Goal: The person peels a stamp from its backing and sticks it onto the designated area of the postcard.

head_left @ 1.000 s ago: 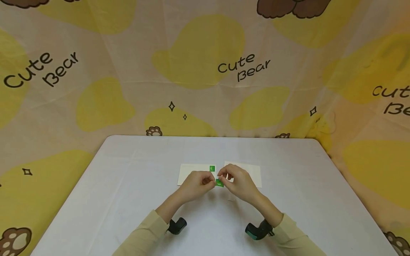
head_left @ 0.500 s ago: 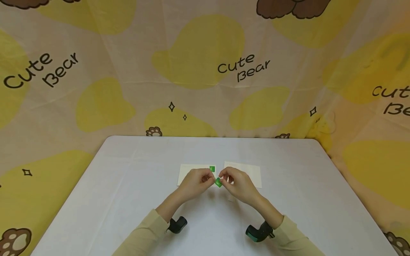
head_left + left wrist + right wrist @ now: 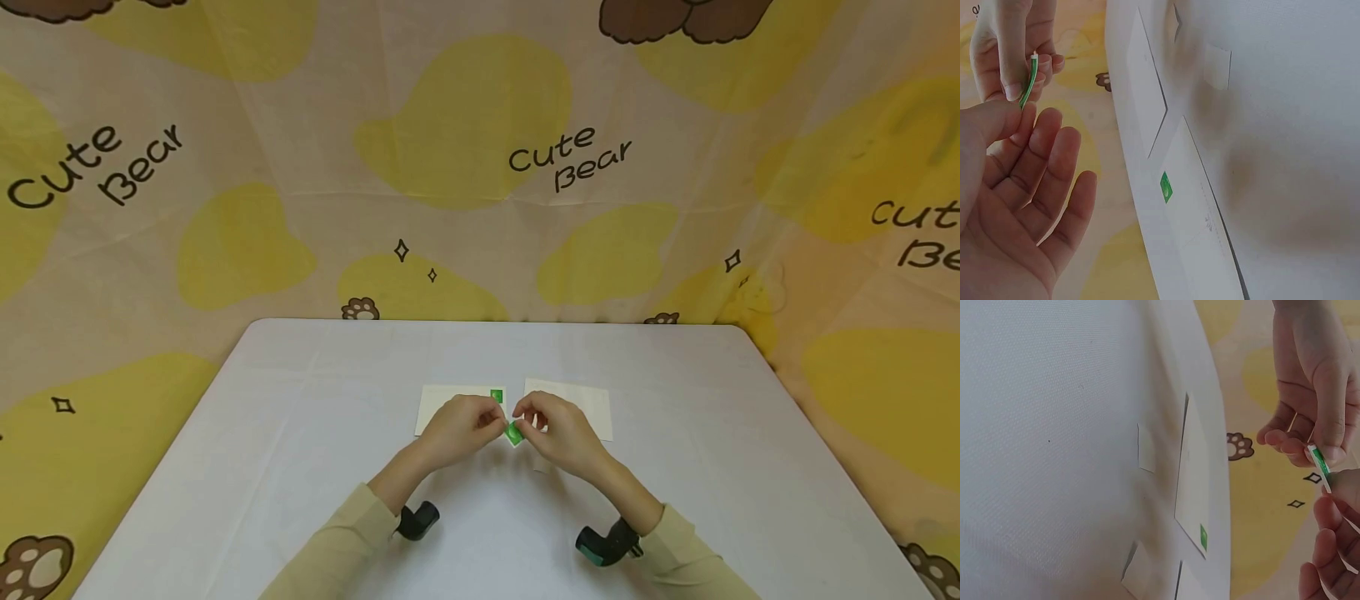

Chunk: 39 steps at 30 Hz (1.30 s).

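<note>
A small green stamp (image 3: 513, 432) with a white border is raised above the table between both hands. My left hand (image 3: 463, 427) pinches one edge of it between thumb and index finger. From the other side, my right hand (image 3: 558, 425) pinches it too. The stamp looks slightly bent in the left wrist view. Beneath my left hand lies a white envelope (image 3: 442, 402), partly covered, with another green stamp (image 3: 497, 396) in its upper right corner. A second white envelope (image 3: 596, 404) lies behind my right hand, which hides part of it.
Small white paper pieces (image 3: 1217, 65) lie on the white table (image 3: 337, 367), nearer me than the envelopes. Black wrist cameras (image 3: 607, 543) hang from both sleeves. A yellow patterned cloth (image 3: 465, 125) hangs behind the table.
The green stamp between the hands has tilted from lying nearly level to standing on a corner. Both hands have shifted only slightly; the envelopes have stayed put.
</note>
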{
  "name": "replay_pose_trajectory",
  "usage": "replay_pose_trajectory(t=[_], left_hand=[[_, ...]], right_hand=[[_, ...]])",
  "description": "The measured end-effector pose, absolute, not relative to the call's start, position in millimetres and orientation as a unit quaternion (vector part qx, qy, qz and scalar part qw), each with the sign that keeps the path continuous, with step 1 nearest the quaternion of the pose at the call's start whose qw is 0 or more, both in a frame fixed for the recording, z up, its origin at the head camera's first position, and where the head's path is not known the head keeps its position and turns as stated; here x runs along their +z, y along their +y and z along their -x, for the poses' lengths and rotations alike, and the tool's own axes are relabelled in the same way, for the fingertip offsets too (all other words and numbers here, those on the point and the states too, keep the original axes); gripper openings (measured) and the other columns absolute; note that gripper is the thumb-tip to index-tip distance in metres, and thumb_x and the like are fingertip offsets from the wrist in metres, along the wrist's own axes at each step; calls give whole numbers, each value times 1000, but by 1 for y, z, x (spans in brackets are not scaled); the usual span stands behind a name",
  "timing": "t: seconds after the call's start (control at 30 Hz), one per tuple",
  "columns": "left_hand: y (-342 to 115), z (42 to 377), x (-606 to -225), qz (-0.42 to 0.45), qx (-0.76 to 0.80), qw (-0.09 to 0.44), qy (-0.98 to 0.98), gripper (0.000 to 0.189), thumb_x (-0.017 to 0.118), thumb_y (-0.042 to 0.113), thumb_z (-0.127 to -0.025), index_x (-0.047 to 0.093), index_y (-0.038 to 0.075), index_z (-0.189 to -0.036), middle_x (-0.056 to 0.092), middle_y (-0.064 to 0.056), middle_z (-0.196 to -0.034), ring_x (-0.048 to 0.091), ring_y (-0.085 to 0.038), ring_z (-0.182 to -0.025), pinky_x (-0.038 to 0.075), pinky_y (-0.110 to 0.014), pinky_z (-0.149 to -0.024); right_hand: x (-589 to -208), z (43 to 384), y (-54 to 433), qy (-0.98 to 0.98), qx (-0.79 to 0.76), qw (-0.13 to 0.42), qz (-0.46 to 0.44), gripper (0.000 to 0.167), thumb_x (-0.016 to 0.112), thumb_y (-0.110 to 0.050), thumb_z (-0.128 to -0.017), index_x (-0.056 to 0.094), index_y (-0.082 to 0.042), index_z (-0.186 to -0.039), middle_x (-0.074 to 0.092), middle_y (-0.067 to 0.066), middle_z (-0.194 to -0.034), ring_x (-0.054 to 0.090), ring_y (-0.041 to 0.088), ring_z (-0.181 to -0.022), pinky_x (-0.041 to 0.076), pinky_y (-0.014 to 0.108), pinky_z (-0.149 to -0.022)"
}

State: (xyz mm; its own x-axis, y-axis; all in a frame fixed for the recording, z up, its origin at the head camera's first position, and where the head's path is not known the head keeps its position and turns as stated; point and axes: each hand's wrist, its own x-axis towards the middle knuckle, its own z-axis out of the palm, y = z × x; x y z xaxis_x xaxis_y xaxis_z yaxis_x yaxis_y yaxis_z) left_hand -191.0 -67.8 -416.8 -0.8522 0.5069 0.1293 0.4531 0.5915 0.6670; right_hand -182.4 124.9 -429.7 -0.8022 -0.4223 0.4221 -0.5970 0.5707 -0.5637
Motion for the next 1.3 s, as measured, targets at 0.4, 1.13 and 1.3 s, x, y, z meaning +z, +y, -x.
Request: replay_pose_trajectory(t=[0.4, 1.13, 1.3], left_hand=[[-63, 193, -415, -286, 342, 32, 895, 9, 60, 16, -86, 66, 15, -79, 59, 9, -67, 49, -3, -58, 42, -18, -52], [-56, 203, -429, -244, 325, -29, 913, 7, 63, 21, -85, 68, 18, -89, 67, 6, -88, 62, -12, -81, 46, -23, -65], [-54, 210, -435, -246, 292, -28, 924, 16, 65, 26, -85, 68, 17, -97, 67, 4, -100, 62, -17, -92, 50, -31, -78]], right_hand=[[-433, 181, 130, -885, 350, 108, -286, 11, 68, -5, -79, 61, -13, -80, 54, -9, -73, 52, 15, -64, 42, 17, -56], [-439, 186, 150, -899, 377, 118, -191, 5, 64, -8, -82, 61, -11, -80, 52, -8, -68, 44, 7, -61, 39, 19, -54], [-443, 189, 156, -903, 373, 116, -177, 7, 65, -6, -82, 61, -12, -81, 52, -8, -68, 44, 7, -62, 39, 19, -54]])
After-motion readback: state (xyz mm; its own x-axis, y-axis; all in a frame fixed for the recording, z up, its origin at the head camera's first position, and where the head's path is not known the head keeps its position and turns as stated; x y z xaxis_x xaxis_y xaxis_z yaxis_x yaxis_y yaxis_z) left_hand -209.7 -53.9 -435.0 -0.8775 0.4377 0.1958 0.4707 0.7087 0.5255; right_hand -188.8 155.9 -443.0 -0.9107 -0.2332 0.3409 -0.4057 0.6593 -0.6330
